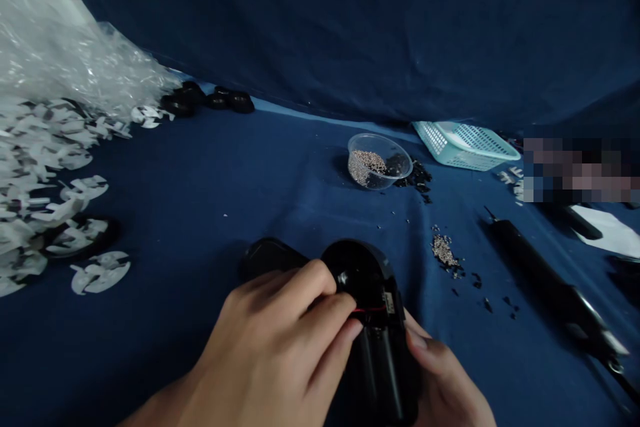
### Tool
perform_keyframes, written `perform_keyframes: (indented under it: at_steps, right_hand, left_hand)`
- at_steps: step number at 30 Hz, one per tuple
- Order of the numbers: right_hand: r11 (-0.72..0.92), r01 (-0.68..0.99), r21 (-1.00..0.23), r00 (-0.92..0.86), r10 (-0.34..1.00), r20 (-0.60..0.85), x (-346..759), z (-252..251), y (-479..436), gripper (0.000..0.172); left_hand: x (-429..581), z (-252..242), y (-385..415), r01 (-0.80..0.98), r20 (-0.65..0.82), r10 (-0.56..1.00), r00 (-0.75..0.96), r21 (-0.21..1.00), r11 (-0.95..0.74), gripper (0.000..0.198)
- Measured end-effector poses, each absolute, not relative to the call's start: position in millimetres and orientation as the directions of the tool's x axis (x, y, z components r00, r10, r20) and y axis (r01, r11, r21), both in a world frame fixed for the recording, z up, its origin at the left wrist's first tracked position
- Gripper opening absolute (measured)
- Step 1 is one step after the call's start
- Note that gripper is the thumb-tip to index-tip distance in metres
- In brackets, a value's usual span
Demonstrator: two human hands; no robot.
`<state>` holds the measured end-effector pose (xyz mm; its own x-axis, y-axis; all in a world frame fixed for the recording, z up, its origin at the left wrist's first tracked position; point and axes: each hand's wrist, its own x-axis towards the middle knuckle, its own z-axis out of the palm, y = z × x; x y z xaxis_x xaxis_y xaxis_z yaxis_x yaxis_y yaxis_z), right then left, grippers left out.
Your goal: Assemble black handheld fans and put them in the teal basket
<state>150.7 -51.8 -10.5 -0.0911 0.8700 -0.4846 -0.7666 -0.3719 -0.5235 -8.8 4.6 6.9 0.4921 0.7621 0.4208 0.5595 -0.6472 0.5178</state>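
Note:
A glossy black plastic housing [383, 360] with a rounded cup at its top lies between my hands at the bottom centre. My right hand [445, 373] grips its right side, thumb on the edge. My left hand [280, 340] reaches over it from the left, fingers pinched together at a thin red wire [373, 309] that runs to a small metal part at the housing's right edge. The fingertips hide the wire's other end. Behind my left hand lies another dark rounded piece [275, 255], partly covered.
White plastic parts [100, 272] and clear wrap fill the left. A clear bowl of screws [405, 167], a light blue basket [467, 160], loose screws [443, 250], black bits and a black electric screwdriver [545, 287] lie to the right, on blue cloth.

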Motion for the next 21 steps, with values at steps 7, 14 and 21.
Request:
perform_keyframes:
  at_steps: [7,14,21]
  right_hand:
    - [-0.386,-0.762,-0.52,-0.014,0.812,-0.583,151,-20,-57,0.04]
    - [-0.385,-0.795,-0.468,-0.087,0.837,-0.54,154,-21,-52,0.026]
    - [-0.414,-0.805,-0.425,-0.147,0.834,-0.532,157,-20,-49,0.029]
  left_hand:
    - [-9,2,11,0.397,0.293,0.801,0.523,0.748,-0.532,0.016]
    - [-13,5,12,0.31,0.268,0.802,0.533,0.82,-0.481,0.023]
    - [-18,7,16,0.272,0.298,0.739,0.604,0.795,-0.542,0.032]
